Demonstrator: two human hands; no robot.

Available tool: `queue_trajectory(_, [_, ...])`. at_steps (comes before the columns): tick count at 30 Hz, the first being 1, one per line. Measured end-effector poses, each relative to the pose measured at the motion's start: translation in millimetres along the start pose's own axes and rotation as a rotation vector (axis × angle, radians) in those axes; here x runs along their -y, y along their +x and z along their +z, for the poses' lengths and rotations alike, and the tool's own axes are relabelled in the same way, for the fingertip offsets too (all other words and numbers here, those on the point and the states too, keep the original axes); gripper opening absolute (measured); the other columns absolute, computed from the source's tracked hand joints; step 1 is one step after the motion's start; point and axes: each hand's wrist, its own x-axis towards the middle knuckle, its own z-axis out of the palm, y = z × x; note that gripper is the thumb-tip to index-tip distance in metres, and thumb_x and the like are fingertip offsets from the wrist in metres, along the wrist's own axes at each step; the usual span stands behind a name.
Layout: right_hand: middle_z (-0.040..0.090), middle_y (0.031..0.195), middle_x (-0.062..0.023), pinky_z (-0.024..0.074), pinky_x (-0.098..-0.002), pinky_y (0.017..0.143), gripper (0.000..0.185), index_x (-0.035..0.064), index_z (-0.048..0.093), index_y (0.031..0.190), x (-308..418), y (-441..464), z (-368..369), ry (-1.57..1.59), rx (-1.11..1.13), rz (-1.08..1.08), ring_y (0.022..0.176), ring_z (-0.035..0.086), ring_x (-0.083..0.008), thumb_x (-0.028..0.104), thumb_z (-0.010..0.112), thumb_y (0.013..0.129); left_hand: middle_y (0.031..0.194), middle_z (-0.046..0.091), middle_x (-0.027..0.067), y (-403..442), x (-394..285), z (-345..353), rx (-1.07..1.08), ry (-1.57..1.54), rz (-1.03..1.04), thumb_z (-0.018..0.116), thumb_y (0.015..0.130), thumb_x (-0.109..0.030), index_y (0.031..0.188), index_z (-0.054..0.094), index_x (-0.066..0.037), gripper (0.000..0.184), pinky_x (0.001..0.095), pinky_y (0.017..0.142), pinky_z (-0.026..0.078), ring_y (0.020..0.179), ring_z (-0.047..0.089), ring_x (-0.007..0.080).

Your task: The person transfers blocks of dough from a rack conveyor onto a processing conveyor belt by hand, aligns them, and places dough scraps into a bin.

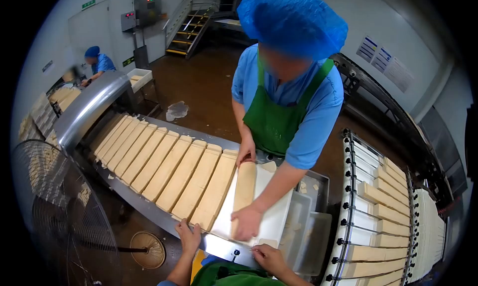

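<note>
My left hand [188, 237] is at the near edge of the conveyor, thumb and fingers apart, its fingertips at the end of a long pale beige slab [215, 186]. Farther right, my right hand [270, 258] is at the same metal edge, fingers loosely bent with nothing visible in them, close to a small beige offcut [268, 243]. Across the belt, a co-worker in a green apron has both hands on a single slab [245, 184], one at each end. That slab lies on the white belt surface [271, 196], right of the row.
White bins [318, 236] with scraps stand right of the belt end. Another conveyor [381, 226] carries more slabs at the far right. A fan guard [64, 206] and a round-based stand [148, 249] are at left. A second person works in the back left, near steps [191, 29].
</note>
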Motion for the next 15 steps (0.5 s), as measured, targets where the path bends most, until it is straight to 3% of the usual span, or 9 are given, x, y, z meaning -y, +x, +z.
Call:
queue_trajectory(4, [0.068,0.084,-0.0112,0.0523,-0.0345,0.069,0.014,0.0070,0.069,0.094,16.3,27.3,14.5,-0.020,0.021,-0.117,0.075,0.065,-0.0275,0.015,0.064,0.084,0.127,0.027,0.0301,8.5,-13.4,-2.0,0.136,0.015,0.009,0.068,0.079,-0.024,0.133,0.030,0.009,0.074,0.0438,0.101,0.034,0.114,0.039,0.0441])
queue_trajectory(7, [0.066,0.081,-0.0094,0.0510,-0.0348,0.065,0.014,0.0077,0.068,0.095,22.8,47.5,25.5,-0.050,0.029,-0.125,0.073,0.063,-0.0263,0.016,0.062,0.085,0.128,0.025,0.0303,14.3,-21.2,-4.7,0.204,0.047,-0.007,0.073,0.075,-0.022,0.133,0.028,0.010,0.080,0.0426,0.101,0.035,0.113,0.040,0.0445])
queue_trajectory(8, [0.067,0.087,-0.0098,0.0504,-0.0355,0.070,0.016,0.0076,0.067,0.098,28.6,55.2,24.3,-0.045,0.088,-0.062,0.078,0.062,-0.0275,0.016,0.059,0.087,0.128,0.025,0.0300,17.0,-24.1,-6.1,0.209,0.067,0.011,0.075,0.072,-0.019,0.134,0.026,0.009,0.084,0.0416,0.101,0.036,0.113,0.040,0.0442])
queue_trajectory(12, [0.065,0.095,-0.0104,0.0473,-0.0383,0.080,0.015,0.0062,0.065,0.097,20.8,91.4,45.9,0.014,0.038,-0.121,0.090,0.058,-0.0301,0.014,0.057,0.087,0.127,0.029,0.0297,26.7,-34.4,-12.2,0.286,0.139,0.084,0.075,0.073,-0.019,0.134,0.027,0.008,0.082,0.0425,0.096,0.041,0.112,0.044,0.0450])
queue_trajectory(15, [0.064,0.095,-0.0112,0.0469,-0.0387,0.081,0.013,0.0050,0.064,0.095,9.8,125.9,63.9,-0.003,-0.040,-0.163,0.089,0.058,-0.0312,0.013,0.057,0.086,0.126,0.031,0.0300,27.2,-49.2,-12.4,0.367,0.202,0.063,0.072,0.075,-0.019,0.134,0.028,0.007,0.078,0.0458,0.091,0.045,0.107,0.049,0.0478])
